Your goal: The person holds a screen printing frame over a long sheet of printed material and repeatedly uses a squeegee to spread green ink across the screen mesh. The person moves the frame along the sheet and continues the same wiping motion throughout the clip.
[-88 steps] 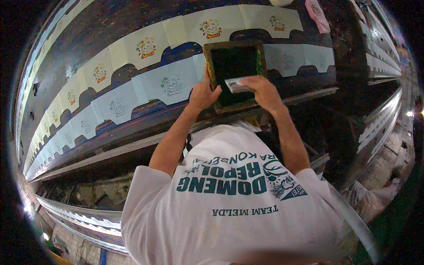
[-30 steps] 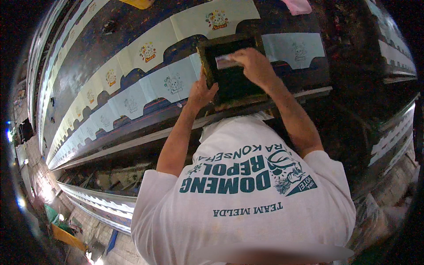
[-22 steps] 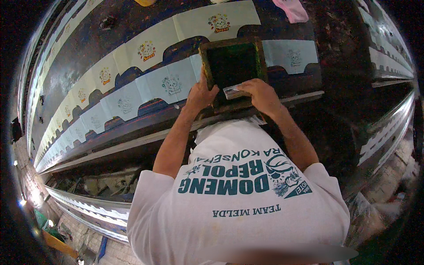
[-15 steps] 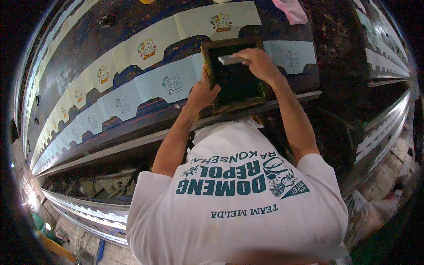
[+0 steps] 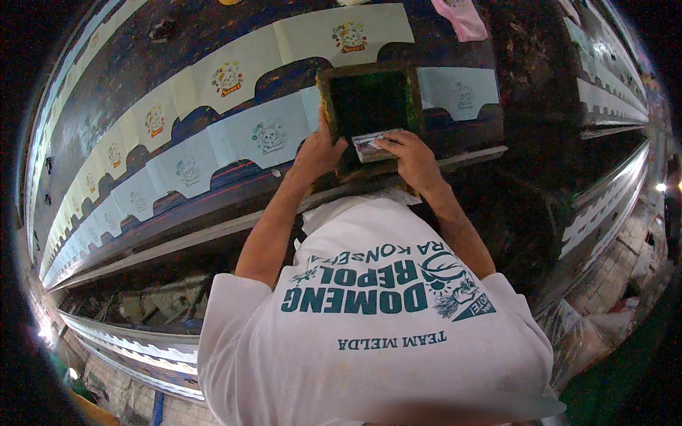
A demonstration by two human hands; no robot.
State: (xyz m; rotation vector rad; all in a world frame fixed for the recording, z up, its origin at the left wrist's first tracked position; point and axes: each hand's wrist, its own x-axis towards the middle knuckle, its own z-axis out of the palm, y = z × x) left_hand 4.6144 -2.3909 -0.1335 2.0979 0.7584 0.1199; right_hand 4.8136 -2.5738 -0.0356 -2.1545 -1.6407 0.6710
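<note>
A dark wooden screen-printing frame point(image 5: 366, 70) lies flat on the long table, over a row of pale blue cut cloth pieces point(image 5: 226, 139). My left hand point(image 5: 317, 151) grips its left side, with the thumb along the inner edge. In my right hand point(image 5: 418, 162) is a squeegee point(image 5: 367, 148) with a pale, stained face, at the near end of the frame's dark mesh and tilted so that face shows. The cloth beneath the frame is hidden. Line drawings of an animal mark the blue pieces to the left and right of the frame.
Beyond runs a row of pale yellow pieces point(image 5: 302, 39) with coloured animal prints. A pink cloth point(image 5: 463, 20) lies at the far right. A light rail point(image 5: 227, 227) follows the table's near edge. More tables with cloth pieces stand to the right point(image 5: 611, 103) and lower left.
My right hand has drawn the squeegee toward me, from the far part of the mesh to the near end. My left hand stays on the frame. The view has shifted slightly.
</note>
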